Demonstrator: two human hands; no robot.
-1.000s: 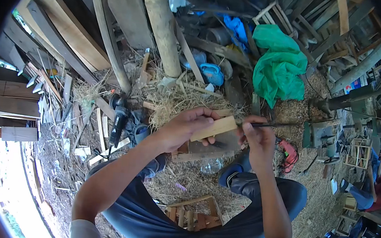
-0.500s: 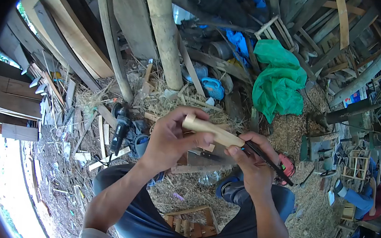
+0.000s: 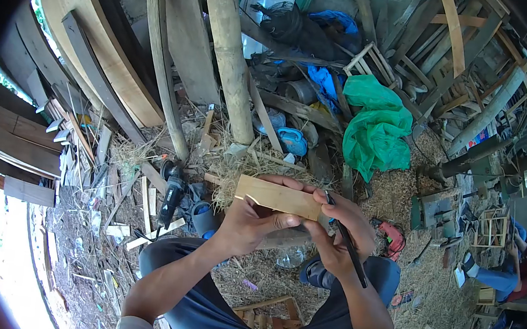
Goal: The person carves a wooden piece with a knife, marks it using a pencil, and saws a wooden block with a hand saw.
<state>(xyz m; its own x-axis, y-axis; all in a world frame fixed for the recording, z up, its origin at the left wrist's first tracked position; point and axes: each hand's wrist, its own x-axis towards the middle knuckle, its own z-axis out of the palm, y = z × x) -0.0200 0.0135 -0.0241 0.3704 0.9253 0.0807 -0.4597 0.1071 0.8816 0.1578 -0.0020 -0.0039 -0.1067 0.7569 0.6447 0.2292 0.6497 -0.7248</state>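
Observation:
A pale wooden block [image 3: 278, 199] is held level in front of me, its broad face towards the camera. My left hand [image 3: 247, 222] grips its left part from below, thumb along the lower edge and fingers behind. At the block's right end is my right hand [image 3: 340, 234], its fingertips on the wood. A long dark thin tool [image 3: 351, 253] lies in that same hand, slanting down to the right past the palm. What kind of tool it is I cannot tell.
An angle grinder [image 3: 172, 195] lies left among wood scraps. A red power tool [image 3: 391, 239] is on the ground right of my knee. Beyond are a green plastic sheet [image 3: 376, 133], a bamboo post [image 3: 232, 61] and a small wooden frame [image 3: 270, 315]. Another person [image 3: 511, 267] sits far right.
The block has turned from a slant to nearly level, showing its broad face. The dark tool has swung from pointing right to pointing down along my right hand.

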